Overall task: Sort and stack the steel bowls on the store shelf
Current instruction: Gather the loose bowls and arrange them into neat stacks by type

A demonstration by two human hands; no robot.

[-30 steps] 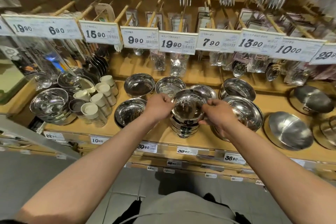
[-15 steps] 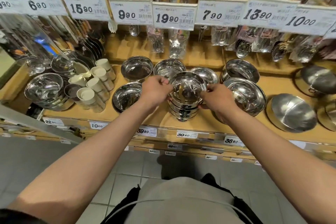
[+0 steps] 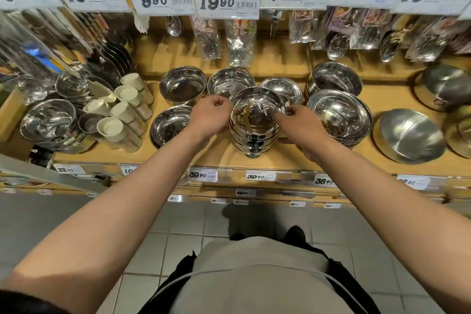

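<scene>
A stack of several small steel bowls (image 3: pixel 256 132) stands on the wooden shelf (image 3: pixel 280 158), near its front edge. My left hand (image 3: pixel 210 117) grips the rim of the top bowl on its left side, fingers curled. My right hand (image 3: pixel 297 125) grips the stack from the right, thumb low by the base. Loose steel bowls sit around: one at front left (image 3: pixel 169 126), two behind (image 3: pixel 182 84) (image 3: pixel 230 81), and a shallow one (image 3: pixel 283 88) right behind the stack.
A nested stack of wider bowls (image 3: pixel 339 116) sits just right of my right hand, a deep bowl (image 3: pixel 334 78) behind it. Tilted steel pans (image 3: pixel 410 135) lie at far right. White-lidded jars (image 3: pixel 122 120) and more bowls (image 3: pixel 48 120) crowd the left. Price tags and packaged cutlery hang above.
Both hands have stayed on the bowl stack. The camera has moved closer and tilted down, so the shelf fills more of the view. The stack stands on the shelf as before.
</scene>
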